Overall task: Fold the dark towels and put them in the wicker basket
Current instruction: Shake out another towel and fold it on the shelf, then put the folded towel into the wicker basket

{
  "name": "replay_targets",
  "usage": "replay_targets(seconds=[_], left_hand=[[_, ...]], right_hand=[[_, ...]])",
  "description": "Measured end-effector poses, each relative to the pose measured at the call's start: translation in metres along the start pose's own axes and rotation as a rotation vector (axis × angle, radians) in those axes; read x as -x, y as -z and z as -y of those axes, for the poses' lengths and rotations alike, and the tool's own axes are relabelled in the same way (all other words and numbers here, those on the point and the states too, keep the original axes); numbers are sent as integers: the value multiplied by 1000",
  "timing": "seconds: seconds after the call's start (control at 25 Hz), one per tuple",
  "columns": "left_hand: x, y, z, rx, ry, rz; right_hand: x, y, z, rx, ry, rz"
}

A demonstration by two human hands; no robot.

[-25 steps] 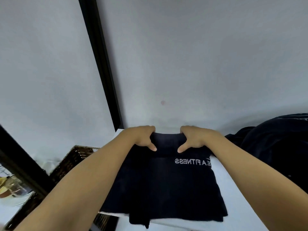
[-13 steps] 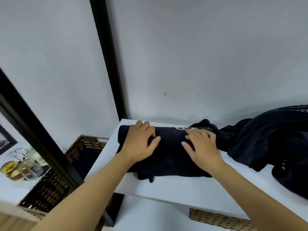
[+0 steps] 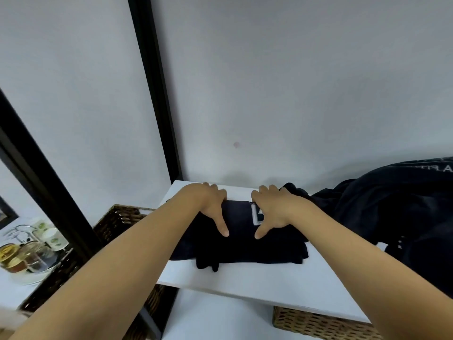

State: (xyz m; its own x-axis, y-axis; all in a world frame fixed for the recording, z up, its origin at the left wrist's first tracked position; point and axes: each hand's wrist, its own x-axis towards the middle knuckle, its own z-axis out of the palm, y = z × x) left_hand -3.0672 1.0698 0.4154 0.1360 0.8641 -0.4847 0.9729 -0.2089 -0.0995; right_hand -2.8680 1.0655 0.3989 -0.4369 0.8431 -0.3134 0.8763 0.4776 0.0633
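Both hands have shifted since half a second ago: then they lay flat on top of the folded towel, and now each has slid to its far edge with fingers hooked over the back and thumb stretched toward the person. On the left side, the left hand [image 3: 210,204] grips the folded dark towel [image 3: 241,244], fingers curled over the far fold, thumb pressed down on the cloth. On the other side the right hand [image 3: 272,207] grips the same way, partly covering a white printed patch on the towel. The two thumbs point inward — near each other, not touching.

That towel lies on the white counter [image 3: 257,280], a short way in from its front edge, a small tail of cloth hanging toward the front. Just to the right, a loose heap of dark towels [image 3: 397,209] spreads over the counter and touches the folded one at its far right corner.

Left of the counter and lower down stands the wicker basket [image 3: 117,217]; what is inside I cannot tell.
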Motion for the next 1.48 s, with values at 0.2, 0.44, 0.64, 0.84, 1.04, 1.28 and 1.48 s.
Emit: replay_targets(seconds=[0.2, 0.44, 0.64, 0.84, 1.04, 1.28, 1.48], left_hand=[[11, -33, 4, 177, -120, -247], [42, -104, -26, -121, 31, -778], [86, -99, 7, 168, -165, -701], [87, -106, 50, 847, -158, -262], [98, -150, 64, 1100, -247, -296], [158, -208, 58, 1196, -323, -487], [215, -291, 109, 1400, -353, -392]], right_hand=[[15, -24, 2, -44, -17, -230], [39, -82, 18, 218, -28, -742], [76, -53, -12, -159, 7, -331], [102, -55, -18, -489, 13, -246], [118, -87, -12, -896, -193, -360], [187, -122, 75, -1047, -379, -643], [232, -168, 198, -1214, -441, -693]])
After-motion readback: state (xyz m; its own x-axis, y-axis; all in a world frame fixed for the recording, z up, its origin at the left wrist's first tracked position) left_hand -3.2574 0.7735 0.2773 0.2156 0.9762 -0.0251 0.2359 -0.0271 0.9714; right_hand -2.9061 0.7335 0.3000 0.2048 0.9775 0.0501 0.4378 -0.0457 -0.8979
